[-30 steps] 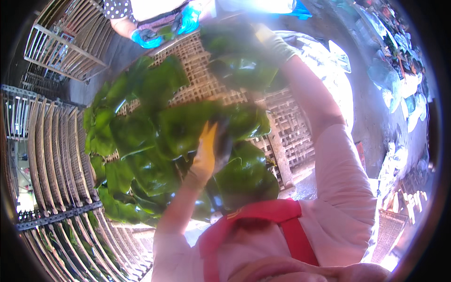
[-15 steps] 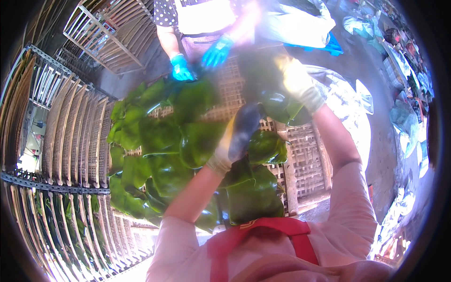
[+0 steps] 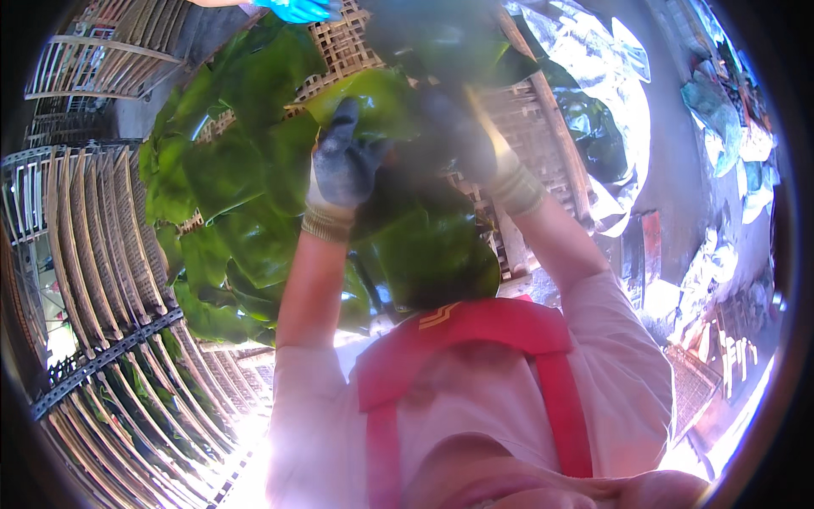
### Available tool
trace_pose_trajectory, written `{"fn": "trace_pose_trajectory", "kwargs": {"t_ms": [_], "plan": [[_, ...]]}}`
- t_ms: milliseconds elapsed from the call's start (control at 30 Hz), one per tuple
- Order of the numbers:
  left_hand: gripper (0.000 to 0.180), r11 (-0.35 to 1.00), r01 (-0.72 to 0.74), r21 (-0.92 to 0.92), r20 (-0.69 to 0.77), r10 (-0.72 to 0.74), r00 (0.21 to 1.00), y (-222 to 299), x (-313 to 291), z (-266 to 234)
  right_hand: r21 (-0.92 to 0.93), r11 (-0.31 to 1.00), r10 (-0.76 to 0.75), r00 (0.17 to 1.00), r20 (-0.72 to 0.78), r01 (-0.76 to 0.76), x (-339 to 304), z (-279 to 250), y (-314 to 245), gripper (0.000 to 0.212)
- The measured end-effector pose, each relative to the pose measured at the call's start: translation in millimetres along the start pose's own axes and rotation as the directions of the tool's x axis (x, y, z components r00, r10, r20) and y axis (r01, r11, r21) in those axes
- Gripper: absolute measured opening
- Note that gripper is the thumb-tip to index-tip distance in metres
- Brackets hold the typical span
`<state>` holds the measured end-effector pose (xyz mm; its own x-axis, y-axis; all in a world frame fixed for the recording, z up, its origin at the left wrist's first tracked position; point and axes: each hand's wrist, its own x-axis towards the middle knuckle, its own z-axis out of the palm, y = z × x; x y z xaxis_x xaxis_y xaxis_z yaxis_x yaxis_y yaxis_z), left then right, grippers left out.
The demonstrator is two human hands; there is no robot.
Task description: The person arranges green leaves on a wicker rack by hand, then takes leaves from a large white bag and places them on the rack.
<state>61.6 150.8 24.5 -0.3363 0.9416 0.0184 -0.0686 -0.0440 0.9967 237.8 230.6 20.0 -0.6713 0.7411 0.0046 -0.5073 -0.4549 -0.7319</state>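
Note:
Broad, glossy green sheets, leaf-like and overlapping, cover a woven bamboo tray (image 3: 527, 123) in front of me. My left hand (image 3: 346, 165), in a knitted glove with a dark coating, is closed at the near edge of a lighter green sheet (image 3: 365, 95). One dark finger lies over that sheet. My right hand (image 3: 465, 136), gloved likewise, is beside it on the right, over the tray. Motion blurs its fingers, and I cannot tell whether they grip anything. Darker green sheets (image 3: 432, 254) lie between my forearms and my chest.
At the top edge shows another person's blue-gloved hand (image 3: 301, 8). Slatted bamboo racks (image 3: 102, 246) on a metal frame stand at the left. Right of the tray lies shiny silvery sheeting (image 3: 623, 170) with green sheets on it. Bags and clutter (image 3: 716, 119) line the far right.
My right hand has come back toward me from the tray's far side. My left hand has moved left onto the lighter sheet. The view has shifted, leaving only one blue glove at the top.

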Motion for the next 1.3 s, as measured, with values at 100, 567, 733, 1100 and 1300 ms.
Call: {"fn": "trace_pose_trajectory", "kwargs": {"t_ms": [100, 567, 733, 1100, 1300], "plan": [[0.048, 1.0, 0.014, -0.013, 0.106, -0.013, 0.994, -5, 2, -11, -0.797, 0.464, -0.332, 0.91, 0.249, 0.387, 15, -26, 21, 0.035], [0.039, 0.99, -0.139, 0.019, -0.157, 0.14, 0.978, -16, 4, -54, -0.425, 0.877, -0.287, 0.953, -0.095, 0.223, 92, -32, 31, 0.024], [0.035, 0.865, -0.297, 0.405, -0.154, 0.385, 0.91, -15, 10, -48, -0.411, 0.903, -0.175, 0.981, -0.08, 0.127, 121, -16, 24, 0.029], [0.034, 0.557, -0.383, 0.737, 0.219, 0.34, 0.915, -30, 39, -25, -0.892, -0.435, -0.08, 0.992, -0.097, -0.122, 65, -38, -10, 0.038], [0.031, 0.126, -0.417, 0.9, 0.384, 0.22, 0.897, -36, 49, -11, -0.895, -0.376, -0.289, 0.948, -0.133, -0.24, 45, -86, -42, 0.032]]}}
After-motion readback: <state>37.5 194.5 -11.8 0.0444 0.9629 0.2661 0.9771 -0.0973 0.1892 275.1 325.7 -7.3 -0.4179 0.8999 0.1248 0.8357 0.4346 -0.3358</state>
